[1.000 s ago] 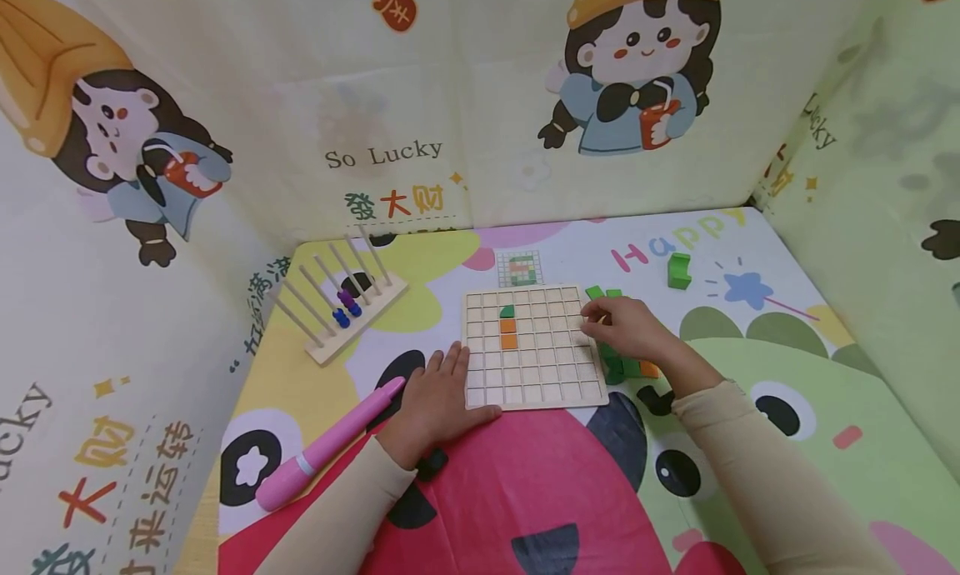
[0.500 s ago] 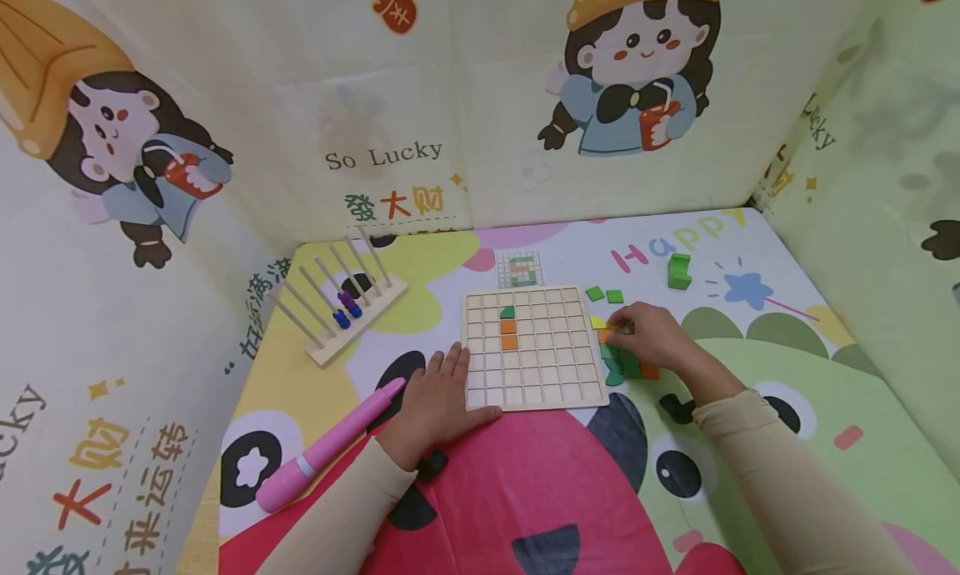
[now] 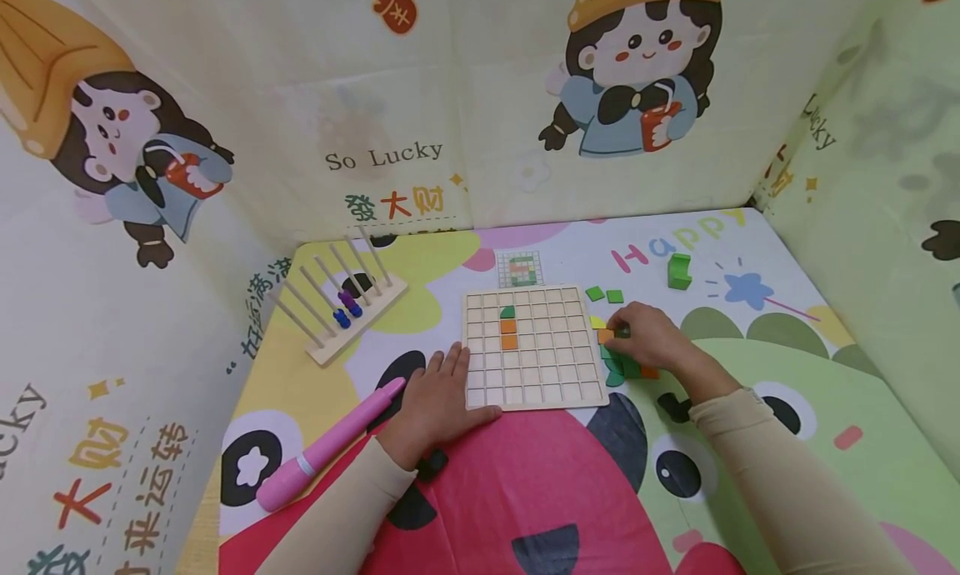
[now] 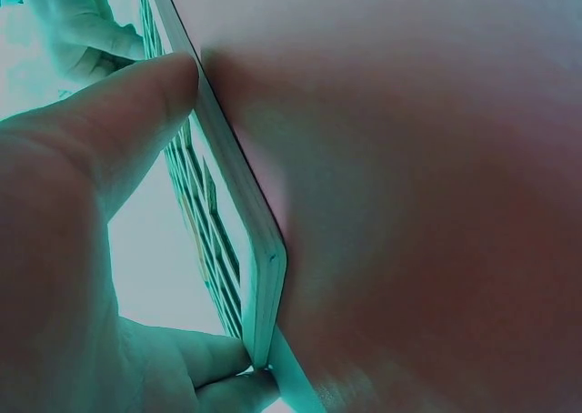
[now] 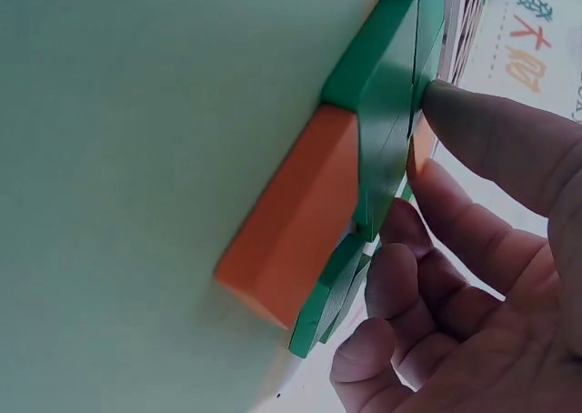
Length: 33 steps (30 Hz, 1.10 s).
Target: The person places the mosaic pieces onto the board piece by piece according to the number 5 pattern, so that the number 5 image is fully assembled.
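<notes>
A wooden grid board (image 3: 551,379) lies in the middle of the head view. In one column sit a green rounded piece (image 3: 507,312) and two orange squares (image 3: 508,333). My left hand (image 3: 431,404) rests against its left side, fingers straight, thumb along the front edge. At the right side, my right hand (image 3: 648,337) reaches with bent fingers into a cluster of green blocks (image 5: 386,76), an orange block (image 5: 300,213) and a yellow piece (image 3: 597,322). Its thumb (image 5: 491,126) touches a green block; whether it pinches one is unclear.
Behind the board lies a small printed grid card (image 3: 519,268). Two green squares (image 3: 615,296) and a notched green block (image 3: 679,272) are farther right. A wooden peg rack (image 3: 356,321) with dark beads and a pink pen-shaped object (image 3: 330,446) lie at left.
My right hand has moved from the board's right edge rightward to the loose blocks, uncovering the yellow piece. Over the last half second it has barely shifted. My left hand has stayed put.
</notes>
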Each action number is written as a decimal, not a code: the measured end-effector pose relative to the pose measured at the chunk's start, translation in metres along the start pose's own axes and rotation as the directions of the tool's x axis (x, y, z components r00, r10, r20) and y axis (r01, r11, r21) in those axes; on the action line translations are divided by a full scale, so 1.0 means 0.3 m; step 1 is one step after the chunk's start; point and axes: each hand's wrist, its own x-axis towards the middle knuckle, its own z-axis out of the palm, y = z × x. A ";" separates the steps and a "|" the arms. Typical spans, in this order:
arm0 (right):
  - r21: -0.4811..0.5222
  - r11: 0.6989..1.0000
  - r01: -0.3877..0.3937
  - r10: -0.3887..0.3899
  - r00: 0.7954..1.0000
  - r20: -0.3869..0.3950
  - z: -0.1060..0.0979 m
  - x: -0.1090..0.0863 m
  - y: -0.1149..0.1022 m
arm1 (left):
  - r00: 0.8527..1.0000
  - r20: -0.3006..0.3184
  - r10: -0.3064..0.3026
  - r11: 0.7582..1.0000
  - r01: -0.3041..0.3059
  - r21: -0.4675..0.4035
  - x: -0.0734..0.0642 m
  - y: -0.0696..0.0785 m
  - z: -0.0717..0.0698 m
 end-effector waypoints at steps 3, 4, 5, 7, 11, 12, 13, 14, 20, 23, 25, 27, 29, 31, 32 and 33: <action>0.020 1.000 0.001 -0.001 1.000 -0.012 0.000 0.002 -0.001 | 1.000 0.003 -0.001 1.000 0.001 0.008 0.002 -0.001 -0.001; 0.024 1.000 -0.003 0.004 1.000 -0.016 0.000 0.001 -0.001 | 1.000 0.004 -0.001 1.000 0.001 0.010 0.002 -0.001 0.000; 0.027 1.000 -0.009 0.009 1.000 -0.021 0.001 0.001 -0.002 | 1.000 0.003 -0.001 1.000 0.001 0.011 0.002 -0.001 0.000; 0.036 0.999 -0.016 0.017 0.999 -0.027 0.001 0.000 -0.004 | 1.000 0.005 -0.004 1.000 0.004 0.012 0.003 -0.001 0.001; 0.044 0.999 -0.018 0.020 0.999 -0.038 0.006 -0.001 -0.008 | 1.000 0.007 -0.007 1.000 0.007 0.012 0.001 -0.001 0.000; 0.048 0.999 -0.015 0.016 0.999 -0.038 0.006 -0.002 -0.009 | 1.000 0.008 -0.008 1.000 0.008 0.011 0.001 -0.001 -0.001; 0.050 0.999 -0.012 0.014 0.999 -0.038 0.007 -0.001 -0.010 | 1.000 0.009 -0.007 1.000 0.007 0.010 0.001 -0.001 -0.002; 0.051 0.999 -0.010 0.012 0.999 -0.039 0.009 -0.001 -0.010 | 1.000 0.009 -0.007 1.000 0.007 0.008 0.000 0.000 -0.003; 0.075 0.997 0.005 -0.004 1.000 -0.018 0.002 -0.002 -0.013 | 1.000 0.007 -0.003 1.000 0.003 0.000 0.000 0.002 -0.002; 0.098 0.995 0.022 -0.021 1.000 -0.009 -0.008 -0.001 -0.012 | 1.000 0.008 -0.001 1.000 0.001 0.000 -0.001 0.002 -0.002; 0.119 0.992 0.029 -0.029 1.000 -0.005 -0.015 0.001 -0.014 | 1.000 0.010 -0.001 1.000 0.001 -0.003 -0.002 0.002 -0.004; 0.147 0.989 0.034 -0.033 0.999 -0.006 -0.021 0.004 -0.019 | 1.000 0.009 -0.002 1.000 0.002 -0.006 -0.002 0.002 -0.005; 0.190 0.981 0.035 -0.035 0.999 -0.003 -0.024 0.008 -0.029 | 1.000 0.009 -0.003 1.000 0.003 -0.009 -0.002 0.001 -0.005; 0.226 0.973 0.044 -0.045 0.999 -0.004 -0.024 0.013 -0.039 | 1.000 0.010 -0.005 1.000 0.005 -0.009 -0.001 0.001 -0.005; 0.246 0.968 0.047 -0.048 0.999 -0.002 -0.023 0.016 -0.045 | 1.000 0.010 -0.006 1.000 0.006 -0.009 -0.001 0.001 -0.005; 0.265 0.963 0.050 -0.052 0.999 0.000 -0.021 0.019 -0.052 | 1.000 0.011 -0.006 1.000 0.006 -0.010 -0.001 0.001 -0.004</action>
